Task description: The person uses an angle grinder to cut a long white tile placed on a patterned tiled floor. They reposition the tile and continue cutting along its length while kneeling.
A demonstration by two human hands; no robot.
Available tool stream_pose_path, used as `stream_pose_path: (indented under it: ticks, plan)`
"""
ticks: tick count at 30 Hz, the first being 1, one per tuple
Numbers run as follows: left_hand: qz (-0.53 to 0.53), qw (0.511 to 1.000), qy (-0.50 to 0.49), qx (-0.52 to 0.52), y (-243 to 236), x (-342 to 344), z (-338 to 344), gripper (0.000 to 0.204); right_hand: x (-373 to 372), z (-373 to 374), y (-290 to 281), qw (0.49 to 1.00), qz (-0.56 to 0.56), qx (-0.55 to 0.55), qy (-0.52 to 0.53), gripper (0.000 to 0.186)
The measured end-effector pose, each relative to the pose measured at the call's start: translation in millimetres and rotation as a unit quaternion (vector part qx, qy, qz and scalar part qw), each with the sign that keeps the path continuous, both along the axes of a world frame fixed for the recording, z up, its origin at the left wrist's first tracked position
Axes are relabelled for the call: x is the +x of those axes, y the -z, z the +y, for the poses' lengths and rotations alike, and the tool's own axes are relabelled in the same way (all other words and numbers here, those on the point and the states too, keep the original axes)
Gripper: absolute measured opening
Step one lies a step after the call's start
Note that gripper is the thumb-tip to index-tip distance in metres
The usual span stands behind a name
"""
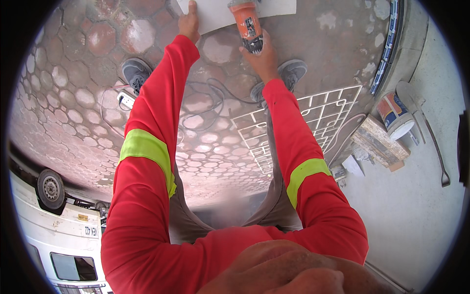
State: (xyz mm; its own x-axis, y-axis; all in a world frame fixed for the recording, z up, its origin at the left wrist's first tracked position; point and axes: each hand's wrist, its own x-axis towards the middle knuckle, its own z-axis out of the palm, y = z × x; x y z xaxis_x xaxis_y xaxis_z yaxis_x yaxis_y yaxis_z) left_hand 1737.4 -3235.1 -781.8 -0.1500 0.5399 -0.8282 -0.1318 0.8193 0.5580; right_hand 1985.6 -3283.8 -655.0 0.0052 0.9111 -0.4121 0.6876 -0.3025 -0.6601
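At the top of the head view lies a flat white panel (218, 17), cut off by the upper edge. My left hand (190, 23) grips its near left edge, thumb on top and the other fingers mostly hidden. Over the panel's right part is an orange angle grinder (248, 27) with a dark rear end pointing toward me. My right hand (263, 59) is closed around that rear end from the right. The grinder's front is partly out of view, so I cannot tell whether its disc touches the panel.
A cable (215, 105) loops over the hexagonal paving (139, 36) between my shoes, near a white power strip (126, 100). At right are a white metal grille (303, 117), a bucket (395, 115), wood blocks (374, 142) and a shovel (431, 130). A white vehicle (63, 225) stands lower left.
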Motion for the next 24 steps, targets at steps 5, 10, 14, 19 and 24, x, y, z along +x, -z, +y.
stream_pose_path:
  ticks: [5, 10, 14, 19, 24]
  plan:
    - [0.072, 0.995, -0.035, 0.068, 1.4, 3.0, 0.6, 0.108, -0.9, 6.0, 2.3, 1.0, -0.009, 0.002, -0.001, 0.085]
    - [0.065, 0.994, -0.081, 0.023, 2.3, 7.7, 2.2, 0.109, 1.6, 6.8, 2.5, 1.0, 0.004, 0.003, 0.003, 0.084]
    - [0.016, 0.999, -0.041, 0.015, -7.3, 2.1, 3.2, 0.111, 4.9, -0.7, 1.6, 1.0, -0.005, 0.021, -0.014, 0.083]
    - [0.056, 0.998, -0.036, 0.015, -2.7, 5.9, 1.9, 0.111, 7.0, -9.0, -2.3, 1.0, 0.012, 0.018, -0.002, 0.084]
    - [0.065, 0.995, 0.069, 0.007, 27.9, -10.8, -9.6, 0.084, 7.4, -6.6, -0.2, 1.0, 0.0, -0.03, 0.006, 0.084]
